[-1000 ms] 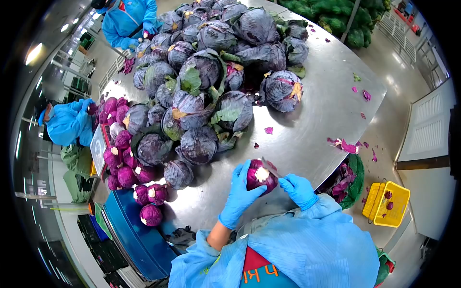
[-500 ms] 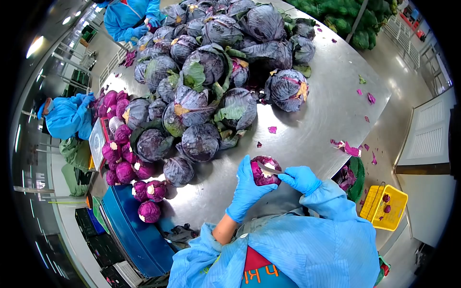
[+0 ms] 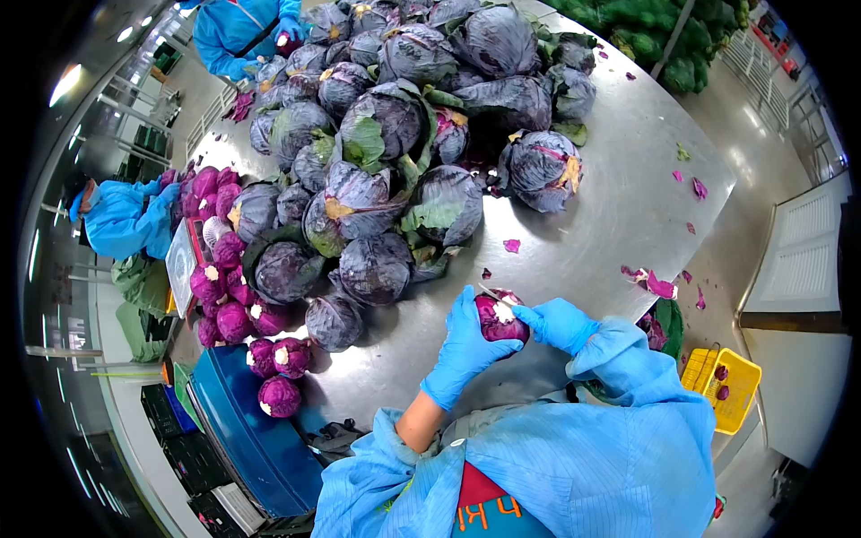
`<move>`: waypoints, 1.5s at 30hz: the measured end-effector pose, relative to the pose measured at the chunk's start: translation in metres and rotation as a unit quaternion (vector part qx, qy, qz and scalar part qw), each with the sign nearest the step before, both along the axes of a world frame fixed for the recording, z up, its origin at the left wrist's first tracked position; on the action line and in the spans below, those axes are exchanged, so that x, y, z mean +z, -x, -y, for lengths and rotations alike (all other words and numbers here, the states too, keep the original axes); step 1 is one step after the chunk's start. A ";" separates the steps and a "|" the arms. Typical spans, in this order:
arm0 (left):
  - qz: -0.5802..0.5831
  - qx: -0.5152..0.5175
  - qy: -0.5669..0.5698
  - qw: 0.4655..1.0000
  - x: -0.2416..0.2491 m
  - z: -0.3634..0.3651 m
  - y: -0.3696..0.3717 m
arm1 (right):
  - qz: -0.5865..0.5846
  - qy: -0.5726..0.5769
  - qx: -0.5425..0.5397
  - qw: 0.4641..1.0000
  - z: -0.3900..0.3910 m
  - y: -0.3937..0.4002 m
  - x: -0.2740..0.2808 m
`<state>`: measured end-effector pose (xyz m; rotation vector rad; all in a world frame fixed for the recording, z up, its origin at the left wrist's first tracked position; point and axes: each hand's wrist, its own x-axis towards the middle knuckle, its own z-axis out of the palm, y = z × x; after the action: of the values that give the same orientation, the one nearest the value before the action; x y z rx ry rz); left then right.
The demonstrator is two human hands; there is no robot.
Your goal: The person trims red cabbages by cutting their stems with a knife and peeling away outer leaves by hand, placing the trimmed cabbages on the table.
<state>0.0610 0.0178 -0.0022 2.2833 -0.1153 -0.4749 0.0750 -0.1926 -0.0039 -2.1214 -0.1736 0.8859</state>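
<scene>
A peeled purple cabbage (image 3: 502, 325) with a pale cut stem is cradled in my left hand (image 3: 468, 350), whose gloved fingers wrap round its left side. My right hand (image 3: 558, 325), also in a blue glove, is closed on a knife (image 3: 495, 295) at the cabbage's upper right; the blade lies over the top near the stem, and its handle is hidden in the fingers. Ahead and to the left rises a large heap of dark unpeeled cabbages (image 3: 377, 269). Small purple leaf scraps (image 3: 511, 246) lie on the metal table (image 3: 619, 215).
Several peeled cabbages (image 3: 235, 321) sit at the left beside a blue bin (image 3: 256, 430). Two people in blue, one person (image 3: 130, 220) at the left and another person (image 3: 238, 36) at the upper left, stand by the table. A yellow basket (image 3: 737, 394) is at the right.
The knife blade has moved up from across the cabbage's middle to its top edge, uncovering more of the stem. My right hand has shifted slightly left and up.
</scene>
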 end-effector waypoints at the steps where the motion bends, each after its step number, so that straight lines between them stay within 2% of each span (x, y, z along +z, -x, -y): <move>1: 0.000 0.002 0.000 1.000 -0.001 0.001 -0.001 | 0.003 0.004 0.010 1.000 0.001 -0.002 0.000; 3: 0.000 0.009 -0.001 1.000 0.000 0.003 -0.002 | 0.009 0.009 0.032 0.999 0.002 -0.004 -0.002; 6: -0.004 0.001 -0.014 1.000 0.007 0.003 -0.004 | 0.169 0.154 0.044 0.973 -0.002 0.001 -0.021; 9: 0.049 -0.012 -0.011 0.999 0.002 0.003 0.000 | 0.261 0.165 0.071 0.948 0.007 -0.004 -0.036; 12: 0.020 0.022 -0.033 0.999 0.005 0.005 0.002 | 0.291 -0.039 -0.093 0.951 -0.004 0.005 -0.063; 13: 0.044 0.011 -0.030 0.999 0.004 0.003 0.002 | 0.166 -0.083 -0.193 0.963 -0.003 0.006 -0.063; 14: 0.067 0.002 -0.025 0.997 -0.001 0.000 0.007 | 0.036 -0.123 -0.285 0.950 0.000 0.007 -0.064; 15: 0.088 -0.006 -0.021 0.996 -0.004 -0.003 0.010 | -0.097 -0.160 -0.368 0.911 0.001 0.007 -0.059; 16: 0.076 -0.001 -0.010 0.997 0.003 -0.002 0.011 | -0.134 -0.142 -0.343 0.919 0.000 0.004 -0.034; 18: 0.062 0.000 0.005 0.998 -0.001 -0.006 0.013 | 0.042 -0.030 -0.278 0.959 -0.009 0.008 -0.010; 19: 0.057 0.000 0.016 0.998 -0.004 -0.006 0.012 | 0.132 0.028 -0.241 0.961 -0.010 0.009 -0.005; 20: 0.071 -0.026 0.024 0.997 -0.006 -0.009 0.011 | 0.147 0.027 -0.244 0.958 -0.009 0.007 -0.009; 22: 0.099 -0.076 0.038 0.991 -0.008 -0.019 0.010 | 0.105 -0.032 -0.209 0.972 -0.005 0.003 -0.029; 24: 0.084 -0.051 -0.009 0.995 0.000 -0.017 0.019 | 0.073 -0.085 -0.146 0.983 -0.005 0.004 -0.044; 27: 0.071 0.013 -0.024 0.997 0.009 -0.007 0.032 | 0.019 -0.072 -0.118 0.990 -0.026 0.011 0.034; 28: 0.070 0.027 -0.024 0.997 0.009 -0.003 0.033 | 0.113 -0.103 -0.118 0.981 -0.030 0.021 0.020; 31: 0.090 0.043 -0.010 0.995 0.003 -0.002 0.030 | 0.049 -0.066 -0.122 0.989 -0.025 0.013 0.016; 35: 0.093 0.035 0.008 0.995 0.010 -0.003 0.024 | 0.139 -0.016 -0.128 0.982 -0.013 0.013 -0.001; 38: 0.104 0.018 0.036 0.994 0.009 -0.014 0.026 | 0.061 -0.030 -0.149 0.987 0.006 0.004 -0.010; 41: 0.111 0.004 0.081 0.991 -0.001 -0.032 0.030 | 0.214 0.094 -0.111 0.966 0.026 -0.006 -0.036; 43: 0.122 -0.021 0.118 0.985 -0.010 -0.046 0.036 | 0.180 0.165 -0.210 0.947 0.050 -0.020 -0.034; 45: 0.128 -0.012 0.122 0.984 -0.011 -0.051 0.041 | 0.194 0.245 -0.225 0.923 0.062 -0.026 -0.020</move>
<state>0.0196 0.0684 -0.0134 2.0916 -0.3123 -0.1654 0.1008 -0.2547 -0.0244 -2.6328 0.3650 0.2386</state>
